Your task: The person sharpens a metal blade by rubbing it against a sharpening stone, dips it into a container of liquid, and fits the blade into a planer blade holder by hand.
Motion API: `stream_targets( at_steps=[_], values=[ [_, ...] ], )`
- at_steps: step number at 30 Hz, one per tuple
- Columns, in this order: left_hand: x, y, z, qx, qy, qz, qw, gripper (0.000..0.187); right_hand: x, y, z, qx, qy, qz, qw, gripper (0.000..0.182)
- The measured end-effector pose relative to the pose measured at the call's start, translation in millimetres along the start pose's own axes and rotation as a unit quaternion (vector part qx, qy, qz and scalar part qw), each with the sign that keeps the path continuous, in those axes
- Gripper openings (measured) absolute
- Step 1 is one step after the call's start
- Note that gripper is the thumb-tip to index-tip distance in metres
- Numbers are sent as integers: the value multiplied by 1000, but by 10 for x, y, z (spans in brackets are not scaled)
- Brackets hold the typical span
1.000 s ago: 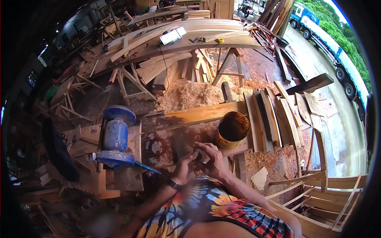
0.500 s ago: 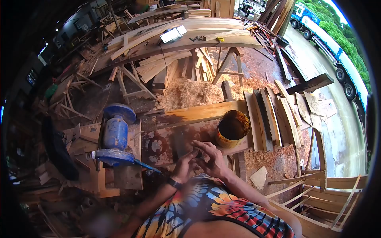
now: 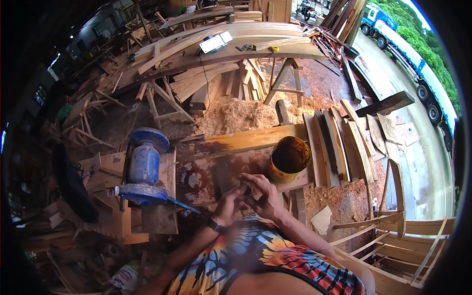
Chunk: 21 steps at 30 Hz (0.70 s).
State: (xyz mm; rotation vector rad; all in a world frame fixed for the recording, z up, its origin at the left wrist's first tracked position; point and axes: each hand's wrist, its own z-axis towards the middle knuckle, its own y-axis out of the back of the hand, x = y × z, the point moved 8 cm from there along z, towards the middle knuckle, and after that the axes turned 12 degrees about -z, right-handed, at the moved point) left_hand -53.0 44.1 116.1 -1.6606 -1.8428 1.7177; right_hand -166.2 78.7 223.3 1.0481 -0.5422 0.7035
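My left hand (image 3: 228,207), with a dark band at its wrist, is in front of my body at the near edge of a stained wooden bench (image 3: 246,162). My right hand (image 3: 264,197) meets it, and the fingertips of both come together. Both hands are closed, with fingers bent inward; whatever lies between them, if anything, is too small or hidden to name. Just beyond my right hand stands an open can (image 3: 289,160), brown-stained and dark inside. Left of my hands is a blue motor (image 3: 145,164) with a round blue disc at each end.
Several boards (image 3: 339,147) lean in a row right of the can. A long plank (image 3: 255,140) runs along the bench's far side. Wood shavings (image 3: 241,115) cover the floor beyond. Sawhorses (image 3: 285,81) hold a long table. At lower right is a slatted wooden frame (image 3: 393,246).
The view has shifted very slightly. Both hands stay together in nearly the same pose, and a white printed bag now shows at lower left.
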Motion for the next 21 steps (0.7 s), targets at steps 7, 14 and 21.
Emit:
stream_targets(
  at_steps=[7, 14, 21],
  values=[
    [-13, -51, -23, -8, 12, 9, 1000, 32, 37, 8, 17, 8, 1, 18, 1000, 62],
    [14, -8, 6, -16, 5, -4, 1000, 30, 6, 17, 9, -3, 2, 7, 1000, 63],
    [-15, -25, 0, -31, 8, 7, 999, 31, -51, 3, 3, -7, -11, 13, 1000, 63]
  ],
)
